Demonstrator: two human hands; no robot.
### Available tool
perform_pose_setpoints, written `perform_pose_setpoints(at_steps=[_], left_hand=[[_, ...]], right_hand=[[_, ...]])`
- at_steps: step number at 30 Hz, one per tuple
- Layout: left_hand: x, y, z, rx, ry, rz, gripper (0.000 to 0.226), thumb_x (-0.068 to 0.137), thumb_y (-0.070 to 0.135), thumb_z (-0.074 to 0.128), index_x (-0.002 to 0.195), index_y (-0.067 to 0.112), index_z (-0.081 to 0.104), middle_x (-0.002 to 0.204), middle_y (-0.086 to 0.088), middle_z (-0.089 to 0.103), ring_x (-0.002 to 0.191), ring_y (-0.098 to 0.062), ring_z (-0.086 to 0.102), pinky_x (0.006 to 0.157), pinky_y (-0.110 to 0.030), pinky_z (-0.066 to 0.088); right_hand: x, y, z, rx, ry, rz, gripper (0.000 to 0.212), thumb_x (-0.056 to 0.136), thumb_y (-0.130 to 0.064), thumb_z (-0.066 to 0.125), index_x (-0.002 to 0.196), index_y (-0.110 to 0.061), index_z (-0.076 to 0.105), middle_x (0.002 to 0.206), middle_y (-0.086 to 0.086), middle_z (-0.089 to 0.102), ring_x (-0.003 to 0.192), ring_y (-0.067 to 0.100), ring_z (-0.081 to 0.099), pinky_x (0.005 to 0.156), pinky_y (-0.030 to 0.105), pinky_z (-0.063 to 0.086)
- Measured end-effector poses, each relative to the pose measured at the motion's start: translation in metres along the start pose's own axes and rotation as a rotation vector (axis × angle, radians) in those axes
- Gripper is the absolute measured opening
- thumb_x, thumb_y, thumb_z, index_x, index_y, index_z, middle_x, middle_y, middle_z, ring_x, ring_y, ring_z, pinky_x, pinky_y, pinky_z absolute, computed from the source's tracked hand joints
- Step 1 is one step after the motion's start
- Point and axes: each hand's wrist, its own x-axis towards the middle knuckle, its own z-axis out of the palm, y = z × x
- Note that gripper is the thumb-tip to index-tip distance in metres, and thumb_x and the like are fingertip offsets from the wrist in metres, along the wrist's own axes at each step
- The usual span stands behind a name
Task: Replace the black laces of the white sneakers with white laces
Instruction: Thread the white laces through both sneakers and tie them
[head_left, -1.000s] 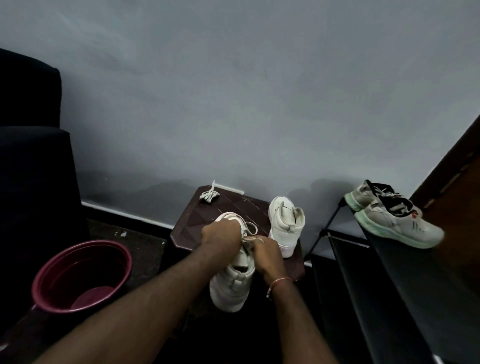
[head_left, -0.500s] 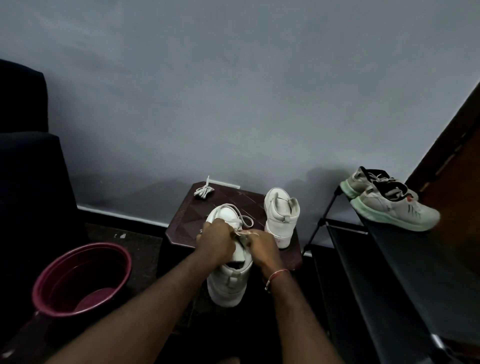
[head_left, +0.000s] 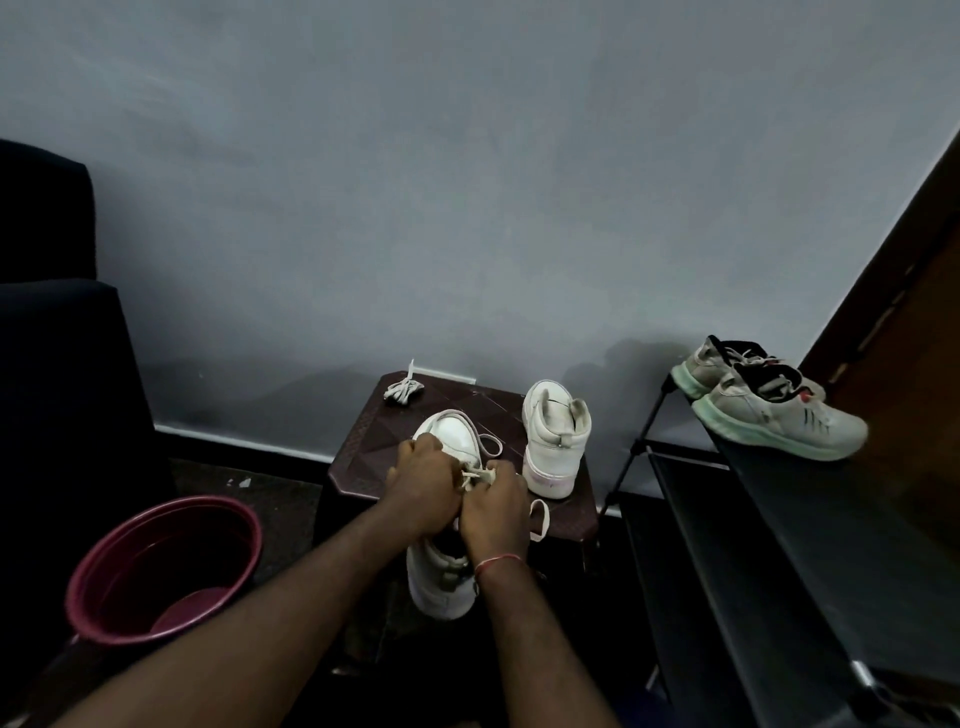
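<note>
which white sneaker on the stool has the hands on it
The nearer sneaker, its white lace pinched by the left hand and right hand; the other sneaker stands untouched.

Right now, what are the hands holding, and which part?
The left hand and right hand both pinch the white lace at the bunched part between them, over the white sneaker.

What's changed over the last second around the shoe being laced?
A loop of white lace now shows beside the right hand; it wasn't there before. That hand and the left hand still pinch the lace over the near sneaker. The other sneaker, lace bundle and bucket stayed put.
</note>
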Motion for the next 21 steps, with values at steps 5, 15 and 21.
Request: perform_pose_setpoints(at_steps=[5, 15, 21], left_hand=[[-0.04, -0.013, -0.043, -0.992, -0.141, 0.123, 0.017, 0.084, 0.008, 0.069, 0.072, 0.017, 0.062, 0.081, 0.002, 0.065, 0.079, -0.009, 0.058, 0.075, -0.023, 0.044], [-0.038, -0.007, -0.08, -0.731, 0.281, 0.014, 0.011, 0.084, 0.006, 0.065, 0.074, 0.01, 0.066, 0.066, -0.005, 0.066, 0.061, -0.02, 0.059, 0.062, -0.03, 0.049], [-0.021, -0.021, -0.046, 0.129, -0.031, 0.03, 0.018, 0.078, 0.024, 0.058, 0.083, 0.008, 0.065, 0.095, -0.012, 0.07, 0.095, -0.031, 0.065, 0.08, -0.033, 0.051]], right_hand=[[-0.002, -0.007, 0.004, 0.111, 0.045, 0.016, 0.032, 0.082, -0.008, 0.054, 0.114, -0.008, 0.06, 0.118, 0.019, 0.06, 0.113, 0.037, 0.052, 0.093, 0.037, 0.039], [0.005, -0.019, 0.0, 0.03, -0.07, 0.054, 0.035, 0.083, -0.009, 0.049, 0.116, -0.015, 0.059, 0.119, 0.015, 0.063, 0.113, 0.033, 0.057, 0.093, 0.034, 0.044], [0.001, -0.019, -0.002, 0.023, -0.183, 0.065, 0.042, 0.073, -0.025, 0.046, 0.108, -0.01, 0.06, 0.114, 0.015, 0.066, 0.11, 0.034, 0.059, 0.091, 0.033, 0.046]])
